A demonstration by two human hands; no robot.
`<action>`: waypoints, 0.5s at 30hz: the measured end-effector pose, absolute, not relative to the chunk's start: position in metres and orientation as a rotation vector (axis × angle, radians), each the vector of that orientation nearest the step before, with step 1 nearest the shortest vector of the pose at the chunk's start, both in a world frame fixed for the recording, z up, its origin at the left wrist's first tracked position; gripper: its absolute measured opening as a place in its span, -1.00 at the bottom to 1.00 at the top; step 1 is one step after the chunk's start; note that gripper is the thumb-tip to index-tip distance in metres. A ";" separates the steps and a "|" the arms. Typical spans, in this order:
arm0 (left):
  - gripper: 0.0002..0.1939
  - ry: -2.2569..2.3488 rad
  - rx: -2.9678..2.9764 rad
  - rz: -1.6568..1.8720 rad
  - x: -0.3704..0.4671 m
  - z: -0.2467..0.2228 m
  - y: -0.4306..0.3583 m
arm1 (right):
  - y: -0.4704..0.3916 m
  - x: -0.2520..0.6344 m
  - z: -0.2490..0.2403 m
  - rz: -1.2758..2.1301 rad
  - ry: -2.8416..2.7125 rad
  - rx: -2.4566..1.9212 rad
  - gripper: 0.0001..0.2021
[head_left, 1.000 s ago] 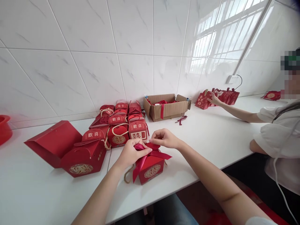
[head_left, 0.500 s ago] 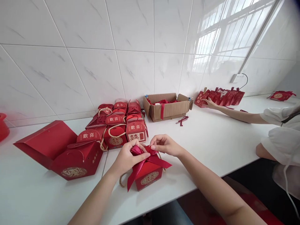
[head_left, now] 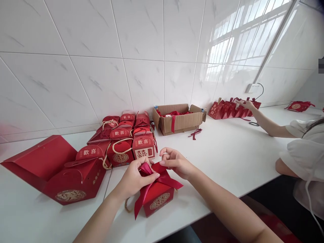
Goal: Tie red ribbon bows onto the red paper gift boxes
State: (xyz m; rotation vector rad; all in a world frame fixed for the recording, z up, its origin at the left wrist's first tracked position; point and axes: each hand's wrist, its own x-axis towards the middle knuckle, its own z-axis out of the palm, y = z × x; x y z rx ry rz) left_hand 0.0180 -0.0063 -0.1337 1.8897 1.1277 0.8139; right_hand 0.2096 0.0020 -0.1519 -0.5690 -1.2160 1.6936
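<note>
A small red box [head_left: 159, 201] with a gold round emblem stands near the table's front edge. A shiny crimson ribbon [head_left: 143, 199] lies across its top, its tails hanging over the sides. My left hand [head_left: 138, 177] pinches the gathered ribbon between thumb and fingers at the box's top left. At the top right, my right hand [head_left: 177, 163] has its thumb and index finger together at the edge of a red flap or ribbon; which of these it grips is hard to tell. Twisted cord shows at both sides of the box.
Several red boxes [head_left: 121, 133] with cord handles stand at the back left, beside a larger open red box [head_left: 78, 182]. Behind is a cardboard box [head_left: 181, 125] of ribbons, with a loose ribbon [head_left: 195, 133] nearby. At right, another person's hand [head_left: 249, 105] touches red packages [head_left: 227, 109].
The view has shifted slightly, so the table things sit lower and further left. A red piece now shows between my hands. The other person's hand has moved right along the row of packages.
</note>
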 end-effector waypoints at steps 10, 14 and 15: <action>-0.66 1.088 1.855 0.854 0.021 -0.131 -0.007 | 0.000 0.215 -0.154 1.702 -1.212 -0.603 -0.65; -0.71 1.022 1.803 0.865 0.017 -0.133 -0.009 | -0.005 0.217 -0.153 1.753 -1.203 -0.648 -0.77; -0.70 0.998 1.787 0.884 0.016 -0.133 -0.009 | -0.005 0.217 -0.152 1.749 -1.203 -0.664 -0.78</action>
